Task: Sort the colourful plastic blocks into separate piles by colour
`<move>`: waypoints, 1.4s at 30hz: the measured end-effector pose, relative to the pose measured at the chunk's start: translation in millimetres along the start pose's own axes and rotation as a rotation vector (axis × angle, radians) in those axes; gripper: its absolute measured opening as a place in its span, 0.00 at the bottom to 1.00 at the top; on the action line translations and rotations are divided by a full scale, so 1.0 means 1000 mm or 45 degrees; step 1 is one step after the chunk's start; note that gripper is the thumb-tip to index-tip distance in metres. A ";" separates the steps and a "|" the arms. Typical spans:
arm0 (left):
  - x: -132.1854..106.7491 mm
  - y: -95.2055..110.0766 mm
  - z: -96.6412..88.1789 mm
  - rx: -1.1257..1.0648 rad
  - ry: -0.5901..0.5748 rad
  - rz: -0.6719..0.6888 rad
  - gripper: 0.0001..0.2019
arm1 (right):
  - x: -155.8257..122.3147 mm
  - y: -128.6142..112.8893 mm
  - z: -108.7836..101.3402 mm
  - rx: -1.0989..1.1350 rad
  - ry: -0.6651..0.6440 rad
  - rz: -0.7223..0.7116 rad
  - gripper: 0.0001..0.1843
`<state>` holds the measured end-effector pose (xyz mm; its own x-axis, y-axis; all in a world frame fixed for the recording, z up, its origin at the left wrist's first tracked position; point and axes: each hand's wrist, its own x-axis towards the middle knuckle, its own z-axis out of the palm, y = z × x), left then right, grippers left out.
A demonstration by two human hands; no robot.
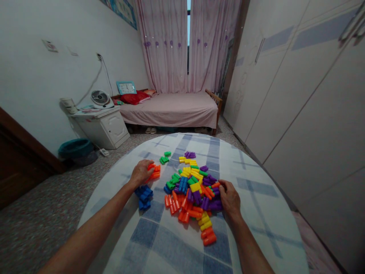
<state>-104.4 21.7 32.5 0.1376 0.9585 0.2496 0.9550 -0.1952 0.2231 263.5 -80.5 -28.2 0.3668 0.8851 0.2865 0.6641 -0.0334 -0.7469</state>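
Observation:
A mixed pile of plastic toy blocks (195,186) in orange, yellow, green, blue and purple, each shaped like joined tubes, lies mid-table. My left hand (142,172) is left of the pile, its fingers curled on orange blocks (155,174); the fingers partly cover them. Just below that hand sits a separate group of blue blocks (144,197). A few green blocks (164,160) lie beyond it. At the pile's right edge, my right hand (229,196) has its thumb and fingertips closed at an orange block (216,185), beside purple blocks (216,205).
The round table wears a blue-and-white checked cloth (176,247). Past it stand a bed (173,110), a white cabinet (114,127) with a small fan (100,98), and a teal bin (75,148). A tall wardrobe (299,114) runs along the right.

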 end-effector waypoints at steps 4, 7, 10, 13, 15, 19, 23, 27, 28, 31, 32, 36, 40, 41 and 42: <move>-0.008 0.030 0.004 -0.236 0.016 0.106 0.17 | 0.000 0.000 0.000 0.001 0.014 0.008 0.18; -0.008 0.061 0.012 -0.388 -0.008 0.213 0.16 | 0.000 -0.001 -0.001 -0.004 0.005 0.009 0.18; 0.007 0.089 0.023 -0.388 -0.027 0.254 0.17 | -0.001 -0.002 -0.002 -0.010 -0.008 0.021 0.18; 0.033 0.106 0.038 -0.316 -0.071 0.204 0.18 | -0.001 -0.004 -0.003 -0.010 -0.011 0.019 0.18; 0.051 0.112 0.049 -0.288 -0.084 0.163 0.18 | -0.001 -0.004 -0.003 -0.008 -0.010 0.009 0.18; 0.072 0.117 0.069 -0.287 -0.103 0.107 0.19 | -0.001 -0.004 -0.002 0.002 -0.013 0.018 0.18; 0.073 0.116 0.079 -0.295 -0.149 0.072 0.17 | -0.001 -0.005 -0.002 -0.001 -0.010 0.029 0.17; 0.065 0.115 0.078 -0.287 -0.171 0.047 0.17 | -0.001 -0.007 -0.003 -0.016 -0.012 0.022 0.18; 0.062 0.115 0.076 -0.287 -0.183 0.050 0.16 | -0.001 -0.007 -0.003 -0.015 -0.011 0.020 0.18; 0.055 0.116 0.068 -0.297 -0.226 0.079 0.15 | -0.001 -0.007 -0.002 -0.017 -0.009 0.024 0.17; 0.053 0.116 0.066 -0.302 -0.236 0.085 0.15 | -0.001 -0.006 -0.002 -0.021 -0.010 0.025 0.17; 0.045 0.118 0.059 -0.326 -0.251 0.081 0.14 | -0.001 -0.006 -0.002 -0.030 -0.005 0.023 0.18; 0.034 0.118 0.060 -0.366 -0.249 0.069 0.18 | -0.001 -0.007 -0.002 -0.029 -0.012 0.027 0.18; 0.031 0.117 0.060 -0.376 -0.242 0.068 0.19 | -0.001 -0.008 -0.002 -0.031 -0.014 0.035 0.18; 0.028 0.117 0.060 -0.384 -0.233 0.068 0.20 | -0.001 -0.008 -0.003 -0.033 -0.013 0.043 0.18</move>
<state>26.9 38.6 8.9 0.2560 0.9613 0.1018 0.8285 -0.2724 0.4893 259.4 -82.3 -20.9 0.3827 0.8879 0.2551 0.6679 -0.0751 -0.7404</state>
